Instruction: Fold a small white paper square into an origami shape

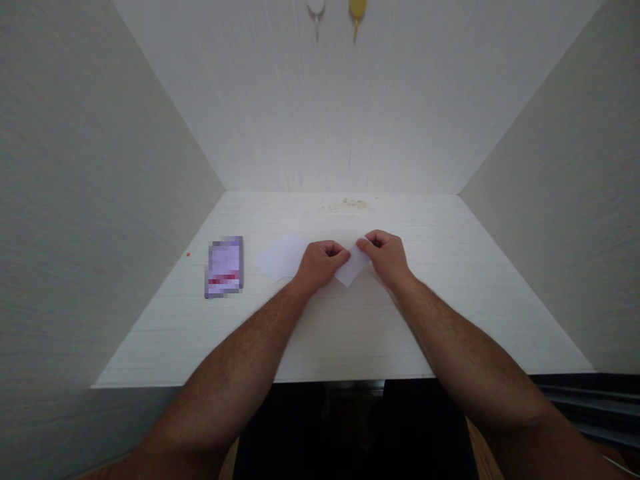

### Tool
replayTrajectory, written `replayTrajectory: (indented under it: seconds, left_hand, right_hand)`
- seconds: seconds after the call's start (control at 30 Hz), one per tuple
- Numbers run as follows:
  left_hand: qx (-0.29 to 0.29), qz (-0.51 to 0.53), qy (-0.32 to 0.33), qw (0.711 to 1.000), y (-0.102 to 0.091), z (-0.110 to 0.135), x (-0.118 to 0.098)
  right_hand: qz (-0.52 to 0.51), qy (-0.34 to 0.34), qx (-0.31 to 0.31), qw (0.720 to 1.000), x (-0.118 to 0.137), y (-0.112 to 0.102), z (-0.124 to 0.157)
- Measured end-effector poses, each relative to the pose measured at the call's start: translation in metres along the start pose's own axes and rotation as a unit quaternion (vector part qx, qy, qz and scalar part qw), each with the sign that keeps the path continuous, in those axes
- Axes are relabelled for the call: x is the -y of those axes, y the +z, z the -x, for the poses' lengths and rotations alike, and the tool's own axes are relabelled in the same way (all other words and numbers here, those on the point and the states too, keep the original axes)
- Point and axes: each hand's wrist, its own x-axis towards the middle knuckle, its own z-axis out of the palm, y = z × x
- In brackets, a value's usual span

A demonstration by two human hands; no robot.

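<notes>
A small white sheet of paper (pixel 350 268) is held between my two hands above the middle of the white table. My left hand (pixel 323 262) pinches its left edge between thumb and fingers. At the upper right edge, my right hand (pixel 387 255) grips the same sheet, thumb on top. The paper lies tilted, with one corner pointing towards me. Just left of my left hand, more white paper (pixel 283 257) lies flat on the table, partly covered by that hand.
A blurred-out device with a lit, purplish screen (pixel 225 267) lies on the table (pixel 350 340) at the left. Beside it is a tiny red spot (pixel 188 255). Pale walls close in the back and both sides. A white hook (pixel 316 8) and a yellow hook (pixel 357 9) hang on the back wall.
</notes>
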Motion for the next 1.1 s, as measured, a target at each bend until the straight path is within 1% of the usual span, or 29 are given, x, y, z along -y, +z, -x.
replayTrajectory:
  seconds: [0.17, 0.47, 0.67, 0.83, 0.93, 1.1]
  left_hand:
    - [-0.001, -0.001, 0.002, 1.0, 0.0, 0.001, 0.0]
    - [0.0, 0.024, -0.015, 1.0, 0.001, 0.002, -0.002]
    - [-0.003, -0.007, 0.002, 1.0, -0.001, 0.0, 0.003]
    - [0.0, -0.003, 0.003, 1.0, -0.001, 0.0, 0.003]
    - [-0.005, -0.011, 0.004, 1.0, -0.002, -0.001, 0.002]
    - [-0.008, -0.034, 0.001, 0.999, -0.007, -0.002, 0.002]
  right_hand:
    - [-0.017, 0.02, 0.0, 1.0, -0.003, -0.001, -0.002]
    - [-0.019, 0.022, -0.009, 1.0, -0.002, 0.0, -0.001]
    - [-0.032, 0.016, -0.028, 0.999, -0.007, -0.003, -0.004]
    - [-0.037, 0.01, -0.032, 0.999, -0.009, -0.004, -0.005]
    - [-0.045, 0.004, -0.059, 0.997, -0.007, -0.005, -0.007]
    - [-0.057, 0.006, -0.132, 0.99, -0.005, -0.008, -0.011]
